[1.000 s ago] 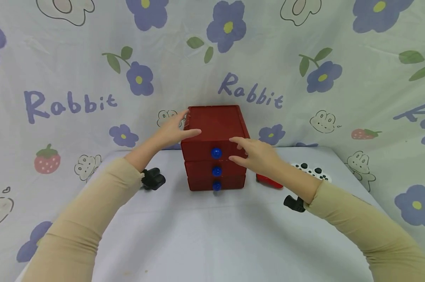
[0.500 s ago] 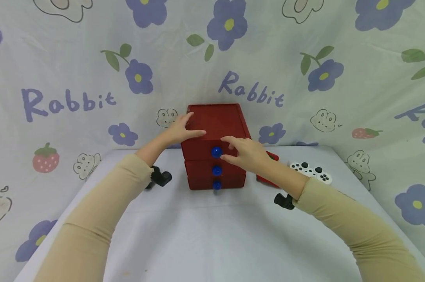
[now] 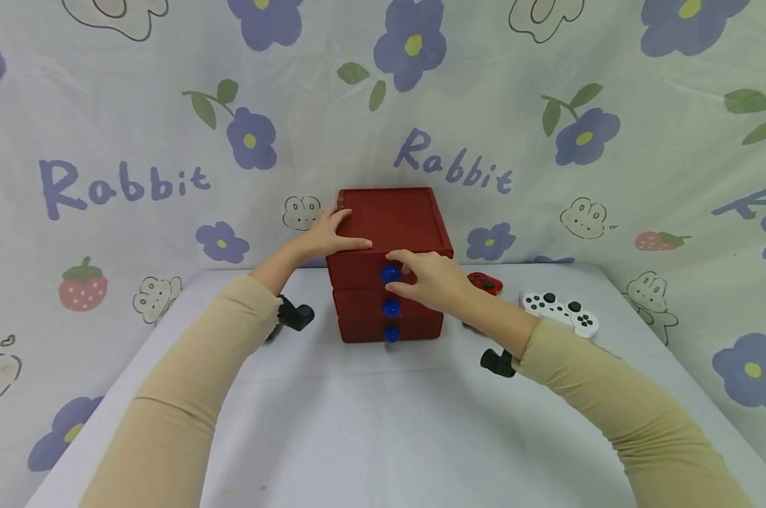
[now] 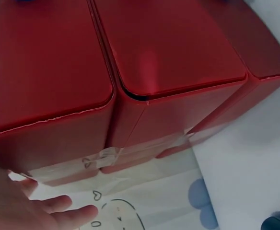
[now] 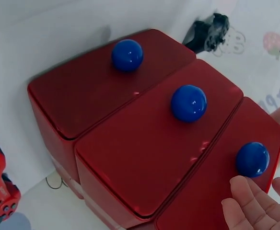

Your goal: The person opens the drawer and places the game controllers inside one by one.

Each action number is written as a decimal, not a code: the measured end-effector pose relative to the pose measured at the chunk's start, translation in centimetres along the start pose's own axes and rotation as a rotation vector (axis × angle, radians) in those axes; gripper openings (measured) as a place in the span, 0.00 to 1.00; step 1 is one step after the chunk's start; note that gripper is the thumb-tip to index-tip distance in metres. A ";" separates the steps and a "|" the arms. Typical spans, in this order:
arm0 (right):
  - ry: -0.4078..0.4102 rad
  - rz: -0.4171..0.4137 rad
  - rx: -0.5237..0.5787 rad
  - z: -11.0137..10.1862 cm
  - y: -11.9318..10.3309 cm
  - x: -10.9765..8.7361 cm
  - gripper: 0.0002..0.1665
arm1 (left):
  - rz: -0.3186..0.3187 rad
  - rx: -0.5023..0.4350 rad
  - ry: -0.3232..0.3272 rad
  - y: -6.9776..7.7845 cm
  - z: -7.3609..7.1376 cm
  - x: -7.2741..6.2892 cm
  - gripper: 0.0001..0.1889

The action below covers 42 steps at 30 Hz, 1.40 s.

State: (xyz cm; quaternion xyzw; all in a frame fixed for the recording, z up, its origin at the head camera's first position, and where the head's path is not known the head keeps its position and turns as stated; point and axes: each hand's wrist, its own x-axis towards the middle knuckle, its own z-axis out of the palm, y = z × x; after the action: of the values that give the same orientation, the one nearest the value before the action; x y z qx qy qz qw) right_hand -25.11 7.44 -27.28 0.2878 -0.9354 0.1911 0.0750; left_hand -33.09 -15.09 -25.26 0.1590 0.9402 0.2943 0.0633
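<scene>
A red cabinet (image 3: 392,222) with three stacked drawers stands on the white table, each drawer fronted by a round blue knob. All drawers look closed. My left hand (image 3: 322,236) lies at the cabinet's upper left edge, thumb stretched over the top and fingers spread along the side; the left wrist view shows those fingers (image 4: 75,218) beside the side wall. My right hand (image 3: 436,279) is at the top drawer's knob (image 3: 390,274), finger and thumb on either side of it. In the right wrist view its fingertips (image 5: 239,184) lie close beside the top knob (image 5: 252,159), not visibly pinching it.
Right of the cabinet lie a red game controller (image 3: 484,283), partly behind my right arm, and a white game controller (image 3: 560,312). A black object (image 5: 209,33) sits on the cabinet's other side. A patterned cloth (image 3: 471,106) hangs behind.
My right hand has moved left to the top knob. My left hand has come right and down onto the cabinet's upper left edge. The cabinet has not moved.
</scene>
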 end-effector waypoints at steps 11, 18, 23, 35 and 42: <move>0.029 -0.013 0.011 0.9 0.1 0.6 0.28 | -0.014 -0.037 -0.036 0.0 -0.1 0.0 0.46; 0.039 -0.009 0.014 1.4 0.2 1.1 0.25 | -0.029 -0.069 -0.041 0.2 0.0 -0.1 0.46; 0.009 0.032 0.049 1.4 0.1 1.4 0.23 | -0.028 -0.080 -0.037 0.1 0.1 0.0 0.46; -0.029 0.034 0.066 1.4 0.2 2.1 0.20 | -0.026 -0.095 -0.023 -0.1 0.2 -0.1 0.46; -0.020 0.043 0.062 1.5 0.0 1.9 0.20 | -0.019 -0.102 -0.016 0.0 0.3 -0.2 0.45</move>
State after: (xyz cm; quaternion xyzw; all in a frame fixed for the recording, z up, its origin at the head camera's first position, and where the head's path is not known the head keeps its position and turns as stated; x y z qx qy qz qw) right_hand -26.71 5.91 -28.17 0.2715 -0.9358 0.2187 0.0526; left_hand -32.87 -14.96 -25.53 0.1488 0.9250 0.3399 0.0815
